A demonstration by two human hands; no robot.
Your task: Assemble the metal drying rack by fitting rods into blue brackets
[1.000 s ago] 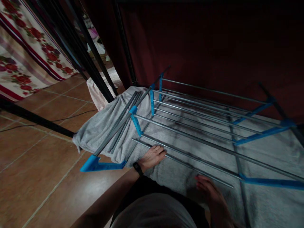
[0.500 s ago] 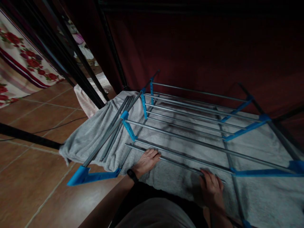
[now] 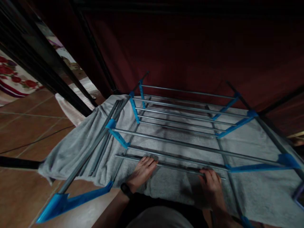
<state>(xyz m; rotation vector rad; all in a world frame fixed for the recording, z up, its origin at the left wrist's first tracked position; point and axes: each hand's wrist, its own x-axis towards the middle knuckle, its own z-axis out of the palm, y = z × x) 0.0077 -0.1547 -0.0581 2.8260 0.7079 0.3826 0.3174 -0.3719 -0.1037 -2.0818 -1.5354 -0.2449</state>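
Across the front of a partly built rack lies a loose grey metal tube (image 3: 177, 167). My left hand (image 3: 144, 171), with a dark watch on the wrist, has its fingers wrapped over the tube left of its middle. Close to the tube's right end, my right hand (image 3: 211, 182) grips it too. The rack's crossbars (image 3: 185, 143) run parallel just behind it, joined to blue plastic brackets (image 3: 121, 138) on the left and a blue bracket (image 3: 256, 168) on the right. The tube appears apart from these brackets.
Several spare tubes (image 3: 104, 148) lie on the grey blanket (image 3: 64, 155) at left. A dark red panel (image 3: 178, 53) stands behind the rack. Black posts (image 3: 51, 79) and a striped cloth (image 3: 71, 109) are at the left, above brown floor tiles (image 3: 21, 139).
The camera view has shifted, so the rack sits further left in the picture. Both hands keep their hold on the tube, which stays in front of the rack.
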